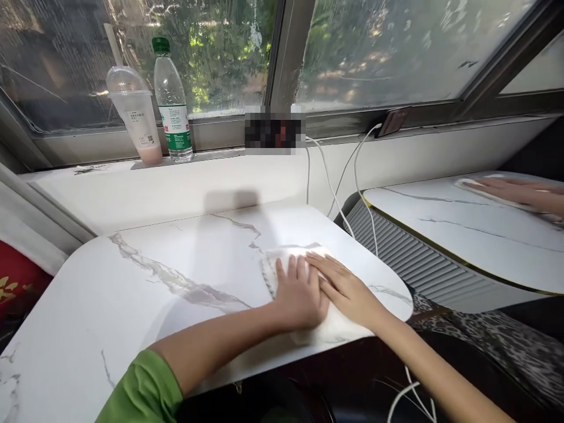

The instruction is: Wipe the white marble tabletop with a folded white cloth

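Note:
A white cloth [282, 258] lies spread on the white marble-patterned table [132, 329], close to its right end. My left hand [299, 296] presses flat on the cloth with its fingers apart. Beside it, my right hand [346, 288] also rests flat on the cloth, fingers stretched out and the fingertips near those of the left. Both palms hide part of the cloth, and its lower edge reaches the table's front edge.
On the sill stand a plastic cup with a straw [138, 120] and a green-capped bottle [173, 111]. White cables [328, 173] hang past the table's right end. Another person's hand [506, 191] lies on a cloth on a second table [449, 217]. A phone [393, 121] leans against the window.

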`<state>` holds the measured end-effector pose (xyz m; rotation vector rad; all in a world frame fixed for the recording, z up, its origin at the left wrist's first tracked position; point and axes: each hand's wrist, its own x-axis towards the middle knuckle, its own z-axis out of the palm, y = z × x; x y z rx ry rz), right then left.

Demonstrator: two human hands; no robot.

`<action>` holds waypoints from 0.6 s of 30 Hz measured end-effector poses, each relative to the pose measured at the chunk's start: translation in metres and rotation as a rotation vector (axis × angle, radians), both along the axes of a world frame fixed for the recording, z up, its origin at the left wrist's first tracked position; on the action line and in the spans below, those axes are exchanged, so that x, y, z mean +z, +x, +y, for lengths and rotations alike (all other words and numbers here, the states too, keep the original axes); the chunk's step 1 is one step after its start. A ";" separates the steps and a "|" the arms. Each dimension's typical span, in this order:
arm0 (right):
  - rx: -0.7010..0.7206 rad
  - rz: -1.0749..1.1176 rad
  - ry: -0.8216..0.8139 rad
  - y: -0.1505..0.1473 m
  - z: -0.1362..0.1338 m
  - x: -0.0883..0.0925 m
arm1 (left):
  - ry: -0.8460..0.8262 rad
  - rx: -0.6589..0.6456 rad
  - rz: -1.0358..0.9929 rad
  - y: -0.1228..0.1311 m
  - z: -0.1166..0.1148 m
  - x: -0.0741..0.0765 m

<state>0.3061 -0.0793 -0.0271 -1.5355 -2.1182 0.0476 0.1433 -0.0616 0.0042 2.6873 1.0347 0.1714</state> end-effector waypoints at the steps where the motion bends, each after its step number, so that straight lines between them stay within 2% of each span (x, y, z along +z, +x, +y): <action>1: 0.000 -0.001 0.004 0.011 -0.013 0.000 | -0.025 -0.035 0.003 0.007 -0.011 0.002; 4: -0.033 -0.022 0.017 0.042 -0.035 -0.001 | -0.102 -0.083 -0.031 0.030 -0.030 0.008; 6: -0.061 -0.057 0.003 0.058 -0.036 -0.002 | -0.131 -0.077 -0.078 0.044 -0.029 0.009; 8: -0.067 -0.094 -0.029 0.070 -0.025 -0.003 | -0.137 -0.060 -0.116 0.057 -0.018 0.008; 11: -0.067 -0.105 -0.050 0.081 0.010 -0.002 | -0.126 -0.026 -0.119 0.074 0.014 0.001; 14: -0.074 -0.080 -0.028 0.086 0.060 -0.002 | -0.018 0.021 -0.125 0.085 0.056 -0.007; 18: -0.094 -0.082 -0.010 0.079 0.128 -0.003 | 0.115 0.073 -0.141 0.085 0.116 -0.015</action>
